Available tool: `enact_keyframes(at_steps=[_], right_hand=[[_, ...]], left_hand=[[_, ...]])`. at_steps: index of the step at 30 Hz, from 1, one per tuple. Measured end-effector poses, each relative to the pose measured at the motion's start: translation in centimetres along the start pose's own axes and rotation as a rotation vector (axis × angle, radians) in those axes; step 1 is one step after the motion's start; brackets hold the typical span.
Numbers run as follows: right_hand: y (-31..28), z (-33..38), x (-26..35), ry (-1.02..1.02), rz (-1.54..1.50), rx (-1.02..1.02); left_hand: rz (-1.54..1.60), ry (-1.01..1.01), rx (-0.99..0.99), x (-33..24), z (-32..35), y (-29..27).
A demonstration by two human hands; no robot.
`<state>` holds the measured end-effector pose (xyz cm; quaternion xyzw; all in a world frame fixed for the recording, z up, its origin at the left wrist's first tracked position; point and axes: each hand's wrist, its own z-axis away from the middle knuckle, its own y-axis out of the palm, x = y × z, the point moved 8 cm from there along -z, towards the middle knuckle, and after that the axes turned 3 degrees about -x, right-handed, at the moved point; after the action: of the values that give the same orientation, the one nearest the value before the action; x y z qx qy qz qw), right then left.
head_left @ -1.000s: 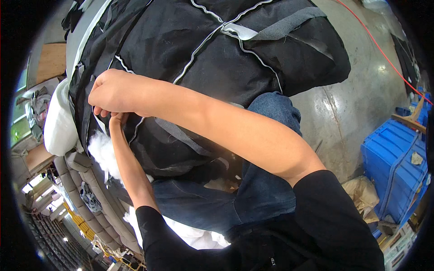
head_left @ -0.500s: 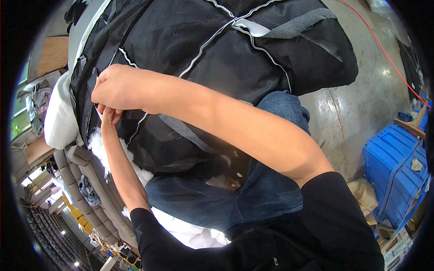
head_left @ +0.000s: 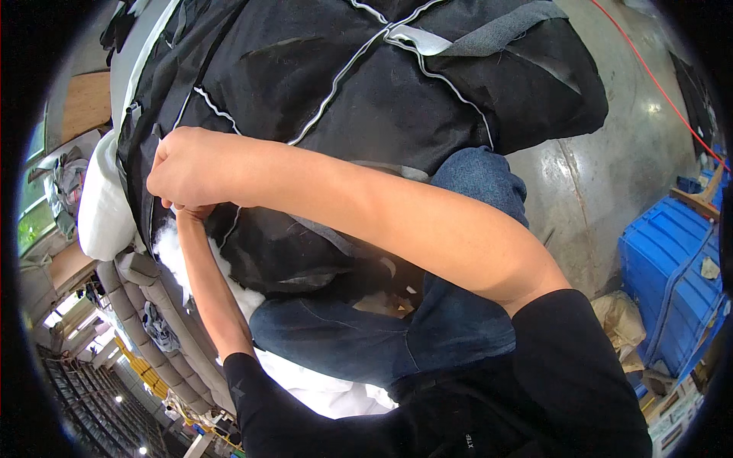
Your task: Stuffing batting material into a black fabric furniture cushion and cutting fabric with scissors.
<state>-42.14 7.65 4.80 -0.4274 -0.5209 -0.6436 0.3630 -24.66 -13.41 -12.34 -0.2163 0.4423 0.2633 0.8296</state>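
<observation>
A large black fabric cushion cover [head_left: 397,99] with white piping lies over and in front of my knees. My right arm reaches across to its left edge, where my right hand [head_left: 182,168] is closed in a fist. Just beneath it, touching, is my left hand [head_left: 195,211], its fingers curled and mostly hidden by the right. Whatever the two hands pinch is hidden behind the right fist. White fluffy stuffing [head_left: 169,248] shows next to my left wrist, at the cover's edge. A grey fabric strip [head_left: 500,34] lies loose on top.
A white stuffed roll [head_left: 105,200] stands left of the cover, with grey padded cushions [head_left: 149,305] below it. At the right are a blue plastic crate [head_left: 664,267], a crumpled beige bag [head_left: 618,319] and a red hose [head_left: 649,69] along the concrete floor [head_left: 565,191].
My right hand has moved slightly down and left, hiding more of my left hand, which stays close beneath it. The cover has shifted slightly in view.
</observation>
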Motion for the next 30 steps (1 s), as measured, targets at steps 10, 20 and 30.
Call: enact_keyframes(at_steps=[10,20,30], right_hand=[[0.4,-1.2,0.0,-0.046,-0.028,-0.032],[0.6,-1.6,-0.9,-0.037,0.046,-0.027],[0.6,-1.3,-1.4,0.053,0.014,0.046]], left_hand=[[-0.011,0.086,-0.076,-1.1,1.8,0.3],[-0.295,0.139,-0.146,-0.5,3.3,5.8],[-0.575,0.217,-0.307,-3.7,3.2,2.6]])
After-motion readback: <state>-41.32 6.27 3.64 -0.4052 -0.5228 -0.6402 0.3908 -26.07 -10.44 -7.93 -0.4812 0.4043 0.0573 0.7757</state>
